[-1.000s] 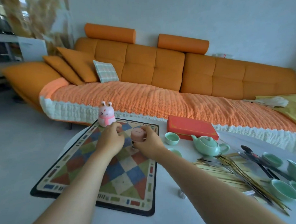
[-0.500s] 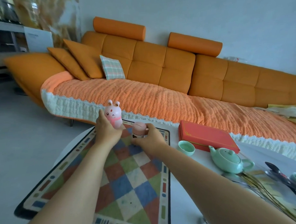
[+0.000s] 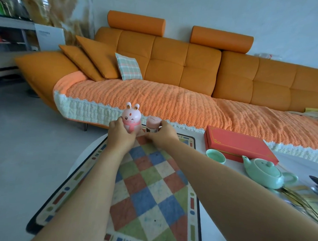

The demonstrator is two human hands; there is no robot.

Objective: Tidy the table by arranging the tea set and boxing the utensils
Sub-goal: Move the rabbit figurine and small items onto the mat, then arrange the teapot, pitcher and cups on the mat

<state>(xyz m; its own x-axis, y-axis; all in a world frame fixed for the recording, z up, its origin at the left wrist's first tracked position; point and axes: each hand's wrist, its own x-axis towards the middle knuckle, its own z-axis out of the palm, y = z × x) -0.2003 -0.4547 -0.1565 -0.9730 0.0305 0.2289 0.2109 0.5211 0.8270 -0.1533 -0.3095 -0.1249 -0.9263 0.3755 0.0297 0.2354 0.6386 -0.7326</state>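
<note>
Behind the white round surface [image 3: 213,236] runs a long orange sofa [image 3: 183,67] with a knitted throw, and I note both my arms stretched to the far end of the checkered mat [image 3: 152,192]. My left hand [image 3: 120,135] is wrapped around the lower body of a pink rabbit figurine [image 3: 131,118], which stands upright; my right hand [image 3: 160,134] is closed round a small pink jar [image 3: 152,124] just beside it. I cannot tell whether either item rests on the mat or is lifted clear. The task's own pieces sit to my right: a celadon teacup [image 3: 215,155] beside the red box [image 3: 238,143], the celadon teapot [image 3: 266,172] near it, and gold utensils [image 3: 303,203] at the frame edge, all untouched. Risk, in my judgement: both items sit close to the far rim of the surface, so a loose release or a nudge could send either one over the edge to the floor. With both arms at full reach, drawing the right forearm back carelessly could clip the teacup or the teapot spout.
</note>
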